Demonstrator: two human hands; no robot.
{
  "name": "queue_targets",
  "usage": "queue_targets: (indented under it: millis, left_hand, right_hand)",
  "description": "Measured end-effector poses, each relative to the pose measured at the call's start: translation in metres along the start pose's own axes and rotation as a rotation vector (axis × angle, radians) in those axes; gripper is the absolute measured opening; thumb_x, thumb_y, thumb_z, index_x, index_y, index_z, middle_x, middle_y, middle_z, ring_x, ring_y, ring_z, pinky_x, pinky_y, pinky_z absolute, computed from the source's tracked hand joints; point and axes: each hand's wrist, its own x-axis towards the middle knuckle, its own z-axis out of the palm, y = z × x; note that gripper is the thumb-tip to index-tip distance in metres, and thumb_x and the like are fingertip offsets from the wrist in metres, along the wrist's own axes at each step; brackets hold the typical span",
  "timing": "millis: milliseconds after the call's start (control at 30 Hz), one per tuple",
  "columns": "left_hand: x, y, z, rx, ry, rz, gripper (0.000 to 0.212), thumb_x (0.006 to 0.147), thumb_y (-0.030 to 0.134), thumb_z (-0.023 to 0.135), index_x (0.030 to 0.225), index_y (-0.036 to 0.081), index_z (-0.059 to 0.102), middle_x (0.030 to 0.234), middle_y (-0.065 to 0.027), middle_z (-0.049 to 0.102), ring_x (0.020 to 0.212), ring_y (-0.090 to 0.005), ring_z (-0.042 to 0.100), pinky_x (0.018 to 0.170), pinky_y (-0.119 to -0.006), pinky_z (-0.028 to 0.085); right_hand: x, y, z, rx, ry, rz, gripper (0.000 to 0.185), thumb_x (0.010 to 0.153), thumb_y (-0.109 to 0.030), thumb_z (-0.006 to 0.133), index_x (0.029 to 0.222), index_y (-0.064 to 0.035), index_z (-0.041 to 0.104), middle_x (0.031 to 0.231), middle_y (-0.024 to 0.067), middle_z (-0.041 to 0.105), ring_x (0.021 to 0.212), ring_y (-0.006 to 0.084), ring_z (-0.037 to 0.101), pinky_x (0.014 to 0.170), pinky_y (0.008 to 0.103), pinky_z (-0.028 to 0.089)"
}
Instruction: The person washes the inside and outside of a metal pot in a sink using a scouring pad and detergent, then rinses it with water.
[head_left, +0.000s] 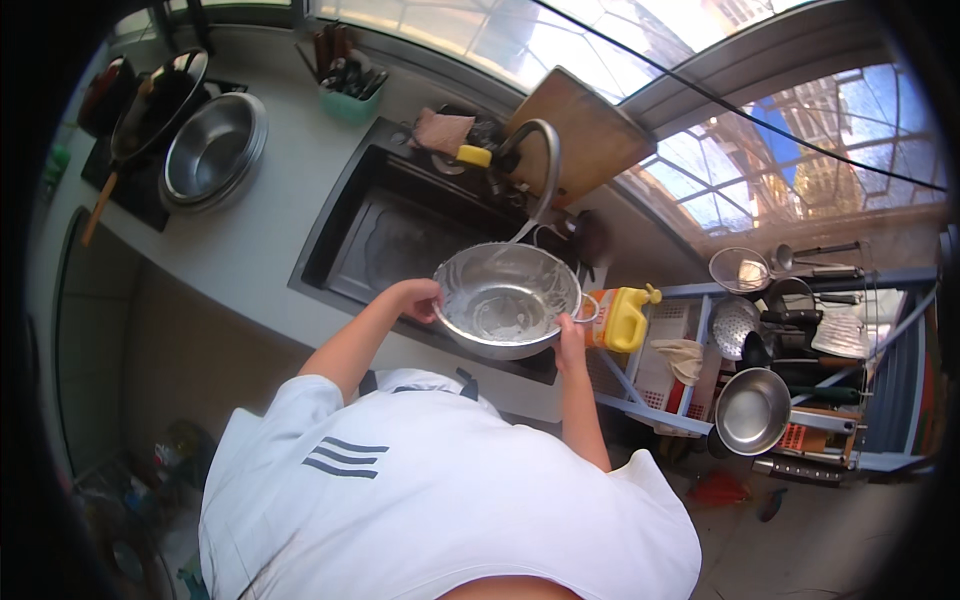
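Observation:
A wide stainless steel basin (507, 300) with a loop handle on its right side is held over the front right part of the dark sink (390, 232). My left hand (421, 298) grips its left rim. My right hand (570, 341) holds the right rim, just below the loop handle. Wet, whitish streaks line the inside of the basin. Above its far rim arches a gooseneck faucet (553, 150), with a pale streak like running water below the spout. The underside of the basin is mostly hidden.
A yellow jug (626, 319) stands close to my right hand. Behind the sink are a yellow sponge (474, 156), a pink cloth (442, 131) and a leaning cutting board (589, 135). Stacked metal bowls (214, 150) and a wok (157, 112) sit left. A utensil rack (709, 330) stands right.

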Motion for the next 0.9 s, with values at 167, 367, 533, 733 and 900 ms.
queue_targets:
  millis: [167,367,533,733,900]
  left_hand:
    - [-0.015,-0.021,-0.026,0.045,0.062,0.003,0.007,0.071,0.004,0.052,0.064,0.004,0.048,0.058,-0.0084,0.052,0.049,-0.0187,0.053,0.048,-0.029,0.048]
    - [-0.028,-0.026,-0.029,0.109,0.179,-0.014,0.007,0.071,0.006,0.051,0.067,0.001,0.051,0.061,-0.011,0.055,0.053,-0.0201,0.057,0.051,-0.03,0.051]
    - [-0.026,-0.029,-0.034,0.075,0.178,-0.035,0.005,0.068,0.005,0.054,0.069,0.001,0.052,0.063,-0.0111,0.055,0.054,-0.0208,0.057,0.052,-0.029,0.052]
    - [-0.01,-0.026,-0.02,0.088,0.153,-0.042,0.006,0.067,0.005,0.056,0.069,0.0,0.053,0.066,-0.0117,0.057,0.054,-0.0212,0.058,0.054,-0.028,0.053]
    - [0.001,-0.017,-0.008,0.162,0.157,-0.069,0.007,0.067,0.006,0.056,0.067,0.0,0.053,0.065,-0.0132,0.057,0.055,-0.0223,0.059,0.054,-0.029,0.053]
  right_hand:
    - [-0.013,-0.007,0.045,0.039,-0.045,0.033,0.043,0.074,-0.008,0.047,0.117,-0.0101,0.041,0.093,0.0049,0.051,0.079,0.0166,0.054,0.067,0.0313,0.047]
    - [-0.017,0.009,0.053,0.06,-0.086,-0.01,0.052,0.072,-0.005,0.044,0.124,-0.0114,0.038,0.106,0.0073,0.05,0.094,0.0188,0.051,0.075,0.032,0.046]
    - [-0.03,0.008,0.059,0.106,-0.105,0.024,0.063,0.075,-0.004,0.042,0.136,-0.0042,0.026,0.123,0.0075,0.044,0.106,0.017,0.044,0.092,0.0252,0.031]
    - [-0.036,0.002,0.041,0.087,-0.077,-0.012,0.064,0.074,-0.003,0.041,0.136,-0.0044,0.026,0.12,0.0071,0.045,0.103,0.0168,0.044,0.091,0.0254,0.032]
    - [-0.04,-0.004,0.03,0.067,0.003,-0.002,0.065,0.074,-0.002,0.041,0.137,-0.005,0.026,0.123,0.0068,0.044,0.106,0.017,0.043,0.092,0.0257,0.032]
